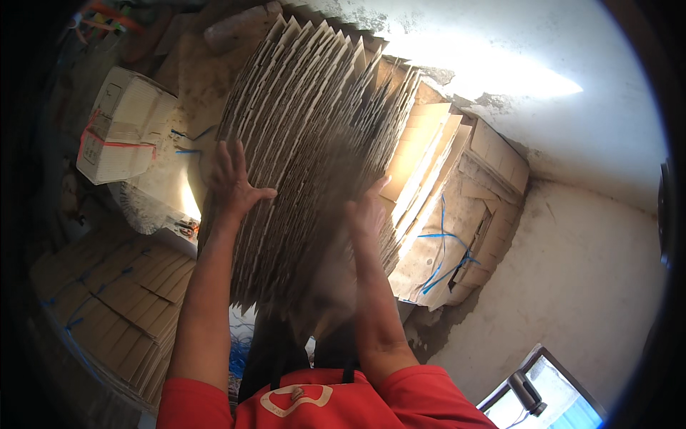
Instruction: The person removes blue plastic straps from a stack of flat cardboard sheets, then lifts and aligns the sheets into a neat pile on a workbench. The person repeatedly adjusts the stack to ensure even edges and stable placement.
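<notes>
A big bundle of brown cardboard sheets, standing on edge and packed side by side, fills the middle of the view. Against its left side lies my left hand, fingers spread and thumb stretched over the sheet edges. My right hand is at the bundle's right side, with a finger pointing up and away; it looks slightly blurred. Neither hand is wrapped round anything. Part of the bundle between my forearms is smeared by motion. Just right of it, several lighter cardboard sheets lean at a slant.
On the left sits a white box with a red strap. Stacked flat cardboard lies at lower left, and more cardboard with blue strapping at right. A pale wall borders the right. At lower right is a dark-framed panel.
</notes>
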Demonstrator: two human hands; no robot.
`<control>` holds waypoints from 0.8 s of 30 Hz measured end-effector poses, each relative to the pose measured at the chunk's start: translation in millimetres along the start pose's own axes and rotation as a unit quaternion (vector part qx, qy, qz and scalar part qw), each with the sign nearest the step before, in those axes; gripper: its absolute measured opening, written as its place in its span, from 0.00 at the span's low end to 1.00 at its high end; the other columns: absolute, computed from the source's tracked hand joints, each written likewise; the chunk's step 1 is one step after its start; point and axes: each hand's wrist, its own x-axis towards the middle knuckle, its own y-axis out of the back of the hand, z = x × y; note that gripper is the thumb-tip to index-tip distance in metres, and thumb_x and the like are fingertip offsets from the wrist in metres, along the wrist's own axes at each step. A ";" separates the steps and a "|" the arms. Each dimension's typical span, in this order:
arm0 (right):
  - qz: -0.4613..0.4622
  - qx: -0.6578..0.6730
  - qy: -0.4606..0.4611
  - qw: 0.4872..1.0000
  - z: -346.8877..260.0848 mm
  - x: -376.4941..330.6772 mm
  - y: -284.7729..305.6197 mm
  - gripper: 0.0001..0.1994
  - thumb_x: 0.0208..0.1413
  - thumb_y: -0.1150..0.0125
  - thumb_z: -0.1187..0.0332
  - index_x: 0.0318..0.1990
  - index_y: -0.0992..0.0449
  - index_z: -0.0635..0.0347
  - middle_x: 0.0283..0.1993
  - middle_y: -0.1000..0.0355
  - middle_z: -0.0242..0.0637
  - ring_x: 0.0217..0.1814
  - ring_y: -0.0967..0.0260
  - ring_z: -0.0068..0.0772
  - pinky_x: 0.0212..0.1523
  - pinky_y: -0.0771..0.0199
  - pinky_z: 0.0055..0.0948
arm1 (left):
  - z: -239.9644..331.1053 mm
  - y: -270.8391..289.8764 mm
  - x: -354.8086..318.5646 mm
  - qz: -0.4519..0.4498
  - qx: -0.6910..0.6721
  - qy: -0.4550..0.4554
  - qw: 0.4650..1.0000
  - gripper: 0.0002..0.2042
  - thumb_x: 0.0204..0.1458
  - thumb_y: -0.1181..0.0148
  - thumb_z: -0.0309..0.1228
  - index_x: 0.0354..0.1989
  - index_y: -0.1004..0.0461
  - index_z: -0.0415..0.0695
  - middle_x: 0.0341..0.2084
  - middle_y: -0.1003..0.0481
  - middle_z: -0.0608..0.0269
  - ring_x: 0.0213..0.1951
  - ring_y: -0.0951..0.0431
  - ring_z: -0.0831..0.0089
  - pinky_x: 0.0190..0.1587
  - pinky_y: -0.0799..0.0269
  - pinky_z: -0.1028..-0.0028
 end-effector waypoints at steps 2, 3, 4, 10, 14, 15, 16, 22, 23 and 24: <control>0.003 -0.017 0.003 1.000 -13.3 -0.1 13.7 0.45 0.46 0.45 0.76 0.69 0.66 0.71 0.34 0.28 0.58 0.34 0.28 0.54 0.35 0.28 0.45 | 1.1 -0.9 0.3 -0.001 -0.005 0.000 1.000 0.69 0.17 0.33 0.69 0.72 0.64 0.55 0.69 0.61 0.45 0.68 0.57 0.37 0.56 0.48 0.33; 0.013 -0.026 0.005 1.000 -16.7 0.9 17.2 0.45 0.46 0.45 0.76 0.69 0.65 0.71 0.33 0.28 0.58 0.33 0.28 0.54 0.35 0.28 0.45 | 1.4 -1.0 0.6 -0.001 -0.006 -0.001 1.000 0.69 0.17 0.33 0.69 0.72 0.64 0.55 0.69 0.61 0.45 0.67 0.57 0.37 0.56 0.48 0.33; 0.023 -0.035 0.007 0.999 -18.9 2.8 18.1 0.44 0.46 0.45 0.76 0.69 0.64 0.71 0.32 0.28 0.57 0.33 0.28 0.54 0.34 0.28 0.45 | 1.3 -0.9 0.5 -0.002 -0.004 0.001 1.000 0.69 0.17 0.33 0.69 0.72 0.64 0.55 0.69 0.61 0.45 0.67 0.57 0.37 0.56 0.48 0.33; -0.005 -0.034 0.074 0.997 -13.2 26.5 -6.8 0.43 0.46 0.45 0.75 0.68 0.63 0.75 0.30 0.27 0.56 0.30 0.28 0.54 0.33 0.27 0.45 | 4.2 3.3 1.1 0.005 -0.002 0.000 1.000 0.69 0.16 0.34 0.69 0.72 0.63 0.55 0.69 0.60 0.45 0.67 0.57 0.37 0.56 0.47 0.34; -0.004 -0.005 0.060 0.998 11.1 37.2 -41.6 0.52 0.46 0.39 0.64 0.67 0.73 0.75 0.32 0.26 0.56 0.35 0.27 0.57 0.38 0.27 0.47 | 6.9 3.3 2.5 0.015 0.000 -0.011 1.000 0.69 0.16 0.35 0.69 0.72 0.62 0.55 0.69 0.59 0.44 0.67 0.56 0.38 0.57 0.47 0.36; -0.014 -0.011 0.046 0.999 4.9 34.1 -39.3 0.51 0.47 0.40 0.65 0.67 0.74 0.75 0.33 0.25 0.55 0.35 0.27 0.57 0.38 0.27 0.48 | 5.3 4.3 1.0 0.013 0.002 -0.011 1.000 0.69 0.16 0.35 0.70 0.72 0.62 0.54 0.69 0.59 0.43 0.67 0.56 0.38 0.57 0.47 0.36; 0.005 -0.012 0.056 0.998 1.4 29.5 -38.4 0.50 0.47 0.41 0.67 0.68 0.72 0.74 0.33 0.26 0.56 0.34 0.27 0.56 0.37 0.27 0.46 | 2.6 4.6 -0.3 0.013 0.005 -0.010 1.000 0.69 0.16 0.35 0.69 0.72 0.62 0.54 0.69 0.59 0.43 0.67 0.56 0.38 0.57 0.47 0.36; -0.012 0.005 0.052 0.999 -0.3 34.2 -37.8 0.48 0.50 0.40 0.68 0.69 0.70 0.70 0.39 0.28 0.60 0.38 0.27 0.56 0.39 0.26 0.46 | 9.1 8.6 3.2 0.002 0.009 -0.012 1.000 0.70 0.18 0.27 0.62 0.72 0.66 0.55 0.68 0.58 0.39 0.68 0.54 0.44 0.61 0.48 0.43; -0.026 0.014 0.060 0.998 -1.8 33.1 -37.4 0.48 0.51 0.40 0.66 0.69 0.71 0.69 0.41 0.28 0.60 0.39 0.27 0.57 0.40 0.26 0.46 | 7.3 6.9 2.7 0.001 0.015 -0.015 1.000 0.70 0.18 0.27 0.61 0.72 0.66 0.55 0.68 0.58 0.38 0.68 0.54 0.44 0.61 0.48 0.43; -0.041 0.024 0.071 0.996 -4.7 32.8 -35.2 0.48 0.52 0.39 0.65 0.69 0.71 0.68 0.42 0.28 0.61 0.40 0.27 0.58 0.42 0.26 0.47 | 7.4 8.4 3.1 0.002 0.024 -0.017 1.000 0.70 0.18 0.26 0.61 0.72 0.66 0.54 0.68 0.58 0.38 0.68 0.54 0.44 0.61 0.49 0.44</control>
